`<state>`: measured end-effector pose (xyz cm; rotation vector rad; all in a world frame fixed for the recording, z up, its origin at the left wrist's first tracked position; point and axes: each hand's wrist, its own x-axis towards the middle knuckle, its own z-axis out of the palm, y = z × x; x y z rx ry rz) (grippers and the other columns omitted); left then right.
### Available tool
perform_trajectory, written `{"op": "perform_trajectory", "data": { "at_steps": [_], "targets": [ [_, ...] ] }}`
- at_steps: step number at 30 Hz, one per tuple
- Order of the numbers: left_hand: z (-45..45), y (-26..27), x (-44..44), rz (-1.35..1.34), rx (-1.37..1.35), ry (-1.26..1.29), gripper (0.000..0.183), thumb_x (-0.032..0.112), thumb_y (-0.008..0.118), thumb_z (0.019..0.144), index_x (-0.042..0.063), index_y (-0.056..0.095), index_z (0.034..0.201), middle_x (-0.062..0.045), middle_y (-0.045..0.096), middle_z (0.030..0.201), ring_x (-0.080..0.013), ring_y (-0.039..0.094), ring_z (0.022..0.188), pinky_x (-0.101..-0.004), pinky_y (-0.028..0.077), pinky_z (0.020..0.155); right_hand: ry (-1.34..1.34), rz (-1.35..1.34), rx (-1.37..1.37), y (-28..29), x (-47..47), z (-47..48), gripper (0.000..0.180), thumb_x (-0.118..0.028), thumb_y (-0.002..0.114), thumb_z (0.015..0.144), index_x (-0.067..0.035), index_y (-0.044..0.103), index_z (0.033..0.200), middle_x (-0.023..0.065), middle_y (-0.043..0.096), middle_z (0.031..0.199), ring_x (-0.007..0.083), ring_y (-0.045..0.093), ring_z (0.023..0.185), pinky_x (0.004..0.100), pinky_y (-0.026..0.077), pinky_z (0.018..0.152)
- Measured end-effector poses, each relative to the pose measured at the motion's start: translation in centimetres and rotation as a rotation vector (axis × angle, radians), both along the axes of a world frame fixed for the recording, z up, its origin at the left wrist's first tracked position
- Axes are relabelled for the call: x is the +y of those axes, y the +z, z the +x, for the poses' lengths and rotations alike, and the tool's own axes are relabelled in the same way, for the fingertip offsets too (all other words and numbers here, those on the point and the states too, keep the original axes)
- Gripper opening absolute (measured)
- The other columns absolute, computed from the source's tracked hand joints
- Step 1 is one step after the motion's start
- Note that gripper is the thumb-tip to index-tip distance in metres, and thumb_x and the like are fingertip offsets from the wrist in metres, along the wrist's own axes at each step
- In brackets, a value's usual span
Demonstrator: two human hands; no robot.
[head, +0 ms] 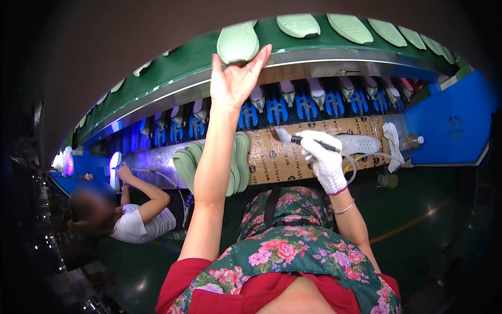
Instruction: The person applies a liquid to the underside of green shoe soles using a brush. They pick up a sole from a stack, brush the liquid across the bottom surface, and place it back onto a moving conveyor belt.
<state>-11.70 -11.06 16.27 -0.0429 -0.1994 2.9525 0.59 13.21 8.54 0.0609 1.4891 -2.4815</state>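
My bare left hand [235, 80] reaches up to the green conveyor belt, fingers spread around the near end of a pale green shoe sole [238, 42]. Whether the fingers press on the sole cannot be told. In a white knitted glove, my right hand [323, 157] grips a brush [296, 139] with a black handle and pale bristles, a thin tube running from it. The brush is over the printed brown cardboard [274, 165]. Beside the glove lies a grey perforated sole or shoe form [359, 144]. Several green soles [242, 161] stand in a row left of the cardboard, partly behind my left forearm.
More pale soles [299, 26] lie along the belt. Below its metal edge, shoes [315, 92] sit on blue holders [306, 106]. A white cloth [392, 143] and a bottle [411, 141] are at the right. At the left, a co-worker [141, 219] works under a violet light.
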Motion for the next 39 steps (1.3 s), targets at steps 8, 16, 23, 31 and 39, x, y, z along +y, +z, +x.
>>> {"op": "perform_trajectory", "data": {
  "at_steps": [8, 16, 23, 31, 39],
  "targets": [
    [-5.2, -1.3, -1.2, -0.164, 0.042, 0.069, 0.081, 0.052, 0.026, 0.102, -0.011, 0.002, 0.148, -0.030, 0.011, 0.155, -0.0403, 0.019, 0.144, -0.0487, 0.029, 0.117, -0.024, 0.085, -0.085, -2.7, -0.9, 0.3, 0.021, -0.004, 0.072, 0.084, 0.001, 0.072, 0.105, 0.0066, 0.072, 0.085, 0.0094, 0.063, 0.067, 0.0208, 0.049, 0.058],
    [-3.7, 0.2, -10.6, -0.897, -0.124, 0.348, 0.057, 0.037, 0.045, 0.100, -0.013, 0.037, 0.127, -0.027, 0.047, 0.125, -0.0367, 0.054, 0.110, -0.0407, 0.050, 0.092, -0.037, 0.033, -0.193, -4.6, -1.7, 1.8, 0.022, -0.005, 0.072, 0.084, 0.001, 0.072, 0.105, 0.0075, 0.072, 0.083, 0.0105, 0.065, 0.067, 0.0211, 0.049, 0.056],
    [-5.0, -0.7, -16.4, -1.133, -0.162, 0.543, 0.044, 0.027, 0.048, 0.100, -0.010, 0.044, 0.124, -0.023, 0.050, 0.126, -0.0361, 0.059, 0.107, -0.0398, 0.052, 0.091, -0.022, 0.054, -0.214, -4.8, -2.6, 2.6, 0.022, -0.007, 0.072, 0.084, 0.001, 0.072, 0.105, 0.0070, 0.072, 0.083, 0.0105, 0.065, 0.067, 0.0224, 0.049, 0.057],
    [-0.4, 1.0, -22.2, -1.900, -0.042, 0.881, 0.029, 0.015, 0.051, 0.100, -0.006, 0.051, 0.120, -0.019, 0.054, 0.127, -0.0356, 0.065, 0.103, -0.0387, 0.055, 0.090, -0.010, -0.022, -0.244, -5.2, -2.9, 2.7, 0.023, -0.006, 0.071, 0.085, 0.002, 0.071, 0.107, 0.0076, 0.071, 0.082, 0.0107, 0.065, 0.066, 0.0209, 0.048, 0.055],
    [14.3, 0.2, -17.2, -1.678, 0.152, 0.996, 0.011, 0.002, 0.053, 0.097, -0.001, 0.053, 0.107, -0.018, 0.051, 0.126, -0.0280, 0.054, 0.117, -0.0407, 0.047, 0.101, -0.020, -0.064, -0.221, -5.1, -2.4, 0.7, 0.024, -0.004, 0.070, 0.085, 0.004, 0.069, 0.108, 0.0066, 0.068, 0.079, 0.0111, 0.059, 0.061, 0.0211, 0.043, 0.054]
  ]
}}
